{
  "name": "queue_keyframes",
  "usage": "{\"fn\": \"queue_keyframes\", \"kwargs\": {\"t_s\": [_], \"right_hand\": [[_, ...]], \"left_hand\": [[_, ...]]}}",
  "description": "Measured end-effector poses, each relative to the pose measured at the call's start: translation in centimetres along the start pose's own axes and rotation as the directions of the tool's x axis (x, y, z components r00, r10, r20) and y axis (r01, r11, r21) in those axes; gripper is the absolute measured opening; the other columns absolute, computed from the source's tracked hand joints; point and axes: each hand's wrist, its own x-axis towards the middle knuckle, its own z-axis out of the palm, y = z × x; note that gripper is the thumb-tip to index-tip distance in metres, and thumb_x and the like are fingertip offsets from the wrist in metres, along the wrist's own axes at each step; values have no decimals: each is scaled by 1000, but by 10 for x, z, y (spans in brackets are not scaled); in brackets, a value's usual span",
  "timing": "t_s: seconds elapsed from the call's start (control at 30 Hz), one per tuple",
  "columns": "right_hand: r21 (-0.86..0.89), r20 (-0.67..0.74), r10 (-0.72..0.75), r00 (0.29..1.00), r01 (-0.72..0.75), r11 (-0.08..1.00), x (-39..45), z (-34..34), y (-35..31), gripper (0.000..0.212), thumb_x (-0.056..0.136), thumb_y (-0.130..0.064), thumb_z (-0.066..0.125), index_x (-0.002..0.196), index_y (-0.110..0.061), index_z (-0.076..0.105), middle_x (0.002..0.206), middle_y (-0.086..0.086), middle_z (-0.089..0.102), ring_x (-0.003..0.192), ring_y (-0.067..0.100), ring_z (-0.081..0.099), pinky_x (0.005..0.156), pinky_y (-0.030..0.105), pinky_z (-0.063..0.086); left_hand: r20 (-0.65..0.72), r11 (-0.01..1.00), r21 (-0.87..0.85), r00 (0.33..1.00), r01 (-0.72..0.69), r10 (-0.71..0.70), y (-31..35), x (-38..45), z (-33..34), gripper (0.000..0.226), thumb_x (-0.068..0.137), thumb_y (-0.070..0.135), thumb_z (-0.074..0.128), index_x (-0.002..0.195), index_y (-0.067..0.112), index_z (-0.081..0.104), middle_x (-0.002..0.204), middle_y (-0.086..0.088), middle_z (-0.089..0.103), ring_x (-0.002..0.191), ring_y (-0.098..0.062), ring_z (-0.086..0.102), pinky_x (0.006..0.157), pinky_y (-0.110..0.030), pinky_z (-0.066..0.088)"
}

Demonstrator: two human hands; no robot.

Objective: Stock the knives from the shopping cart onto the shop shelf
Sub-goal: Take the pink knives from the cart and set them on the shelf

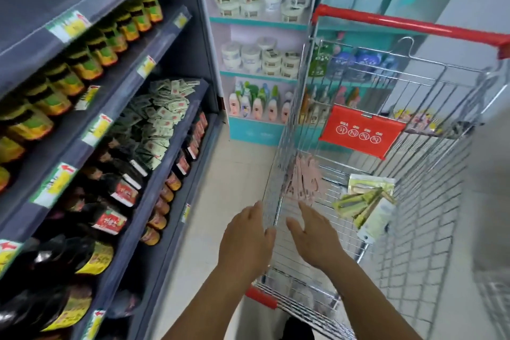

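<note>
A wire shopping cart (430,174) with a red handle stands on the right. Inside it lie packaged green-handled knives (364,204) near the right wall and pink packaged items (303,176) against the left wall. My left hand (245,237) is open, just outside the cart's left wall near its front corner. Inside the basket, my right hand (314,234) is open with fingers spread, below the pink packages and holding nothing.
A dark blue shelf unit (154,146) on the left holds jars, sachets and dark bottles. Ahead stands a pale display (259,25) with white tubs and bottles. A red sign (361,132) hangs inside the cart. A strip of tiled floor lies between shelf and cart.
</note>
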Motion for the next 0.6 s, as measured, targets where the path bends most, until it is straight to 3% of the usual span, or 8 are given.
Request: {"fn": "queue_keyframes", "kwargs": {"t_s": [0.3, 0.6], "right_hand": [[114, 19, 99, 995, -101, 988, 82, -35, 89, 54, 100, -38, 38, 148, -15, 27, 150, 6, 36, 136, 23, 34, 108, 34, 30], [199, -18, 141, 990, -135, 971, 170, -17, 142, 55, 100, -28, 44, 149, -14, 25, 147, 8, 39, 134, 23, 37, 105, 31, 32]], "left_hand": [[96, 999, 46, 995, 18, -23, 65, 104, 64, 56, 99, 35, 38, 150, 20, 18, 149, -3, 32, 133, -20, 34, 104, -32, 34], [135, 986, 110, 981, 128, -142, 54, 210, 140, 60, 99, 33, 40, 150, 15, 15, 144, -9, 37, 129, -26, 39, 99, -38, 38]]}}
